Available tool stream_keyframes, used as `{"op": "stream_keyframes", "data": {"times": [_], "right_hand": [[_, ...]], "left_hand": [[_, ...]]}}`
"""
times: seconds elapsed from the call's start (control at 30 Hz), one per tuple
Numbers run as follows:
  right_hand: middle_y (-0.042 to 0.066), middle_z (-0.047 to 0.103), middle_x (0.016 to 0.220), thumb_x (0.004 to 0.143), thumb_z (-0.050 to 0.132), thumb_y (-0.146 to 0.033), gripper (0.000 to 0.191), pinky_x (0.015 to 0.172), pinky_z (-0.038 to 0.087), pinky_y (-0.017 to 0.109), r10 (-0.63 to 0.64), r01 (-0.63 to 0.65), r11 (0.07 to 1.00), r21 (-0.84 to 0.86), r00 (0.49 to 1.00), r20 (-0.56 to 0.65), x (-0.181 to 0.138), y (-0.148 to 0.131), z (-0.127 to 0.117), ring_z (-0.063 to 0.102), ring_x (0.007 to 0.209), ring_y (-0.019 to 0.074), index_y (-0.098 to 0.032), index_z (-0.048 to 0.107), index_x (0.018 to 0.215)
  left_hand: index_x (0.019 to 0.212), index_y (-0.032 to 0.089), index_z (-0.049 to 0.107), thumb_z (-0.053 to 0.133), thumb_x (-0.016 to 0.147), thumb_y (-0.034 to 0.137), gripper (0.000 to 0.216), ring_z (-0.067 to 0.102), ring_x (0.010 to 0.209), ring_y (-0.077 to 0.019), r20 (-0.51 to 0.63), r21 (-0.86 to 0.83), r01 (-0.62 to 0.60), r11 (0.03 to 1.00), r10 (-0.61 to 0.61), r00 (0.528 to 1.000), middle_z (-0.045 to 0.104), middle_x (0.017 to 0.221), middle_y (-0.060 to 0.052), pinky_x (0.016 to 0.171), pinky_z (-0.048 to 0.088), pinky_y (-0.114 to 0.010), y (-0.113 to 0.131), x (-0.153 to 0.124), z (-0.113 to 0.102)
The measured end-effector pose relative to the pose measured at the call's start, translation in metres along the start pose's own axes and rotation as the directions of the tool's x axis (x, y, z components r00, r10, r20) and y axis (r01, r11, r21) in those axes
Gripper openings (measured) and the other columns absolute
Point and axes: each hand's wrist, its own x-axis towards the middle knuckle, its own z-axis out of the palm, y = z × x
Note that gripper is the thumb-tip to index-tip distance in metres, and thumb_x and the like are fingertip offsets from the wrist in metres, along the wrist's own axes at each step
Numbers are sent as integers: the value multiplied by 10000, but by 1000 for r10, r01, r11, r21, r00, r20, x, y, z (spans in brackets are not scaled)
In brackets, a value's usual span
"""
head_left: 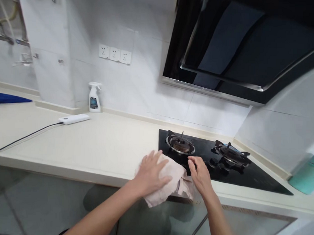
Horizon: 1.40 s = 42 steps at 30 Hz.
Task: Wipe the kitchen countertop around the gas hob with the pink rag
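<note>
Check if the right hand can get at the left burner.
Probably yes: the right hand is close to the left burner, and nothing visible stands between them. The cloth lies under the left hand.

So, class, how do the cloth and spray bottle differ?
The cloth is pale pink; the spray bottle is white. The cloth lies under the left hand; the bottle is untouched. The cloth droops over the edge of the counter; the bottle stands upright. Both touch the counter.

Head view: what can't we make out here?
Head view: whatever lies under the cloth, covered by it and the left hand.
Head view: palm of the right hand, turned away.
Head view: spray bottle label text, too small.
Head view: blue item, cut by left edge.
Head view: teal container, cut by right edge.
</note>
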Motion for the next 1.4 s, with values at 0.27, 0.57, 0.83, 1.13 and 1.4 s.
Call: {"op": "stream_keyframes", "data": {"times": [0.27, 0.57, 0.83, 1.13, 1.4], "right_hand": [[143, 677, 1336, 981, 273, -643, 660, 1215, 355, 566, 127, -130, 991, 19, 986, 107, -10, 61, 13, 549, 1357, 326, -204, 723, 1182], [119, 603, 1471, 922, 279, -761, 770, 1305, 219, 509, 264, -284, 956, 79, 944, 198, -13, 80, 7, 446, 1473, 310, -209, 734, 1207], [79, 602, 1481, 963, 293, -757, 728, 1293, 245, 531, 255, -267, 963, 43, 947, 194, -17, 95, 10, 451, 1467, 302, -249, 734, 1243], [75, 609, 1473, 943, 339, -754, 700, 1290, 261, 517, 223, -231, 973, 20, 955, 195, -18, 111, 16, 471, 1450, 304, -258, 748, 1218], [122, 660, 1392, 939, 323, -760, 708, 1235, 353, 569, 217, -218, 976, -7, 963, 159, -16, 107, 19, 538, 1376, 372, -239, 785, 1063]], "left_hand": [[1577, 312, 483, 472, 842, 881, 929, 211, 1525, -596, 260, 120, -81, 989, 48, 965, 370, 1673, -200, 1138, 172, -804, 60, 29, 55], [1281, 293, 657, 679, 877, 668, 552, 555, 1138, -343, 109, 318, -351, 881, 334, 936, 650, 1223, -96, 901, 426, -476, 54, -3, 57], [1174, 278, 723, 611, 809, 840, 679, 570, 1162, -363, -163, 486, -75, 871, 175, 971, 677, 1211, -123, 935, 428, -501, -92, -86, -39], [1163, 236, 767, 403, 1010, 570, 517, 566, 1278, -354, -478, 584, 378, 719, -72, 875, 714, 1263, -138, 1042, 363, -501, -265, -171, -175], [1062, 196, 755, 320, 1008, 442, 503, 487, 1291, -402, -678, 325, 690, 647, -350, 647, 699, 1245, -162, 1115, 247, -622, -240, -159, -148]]}}
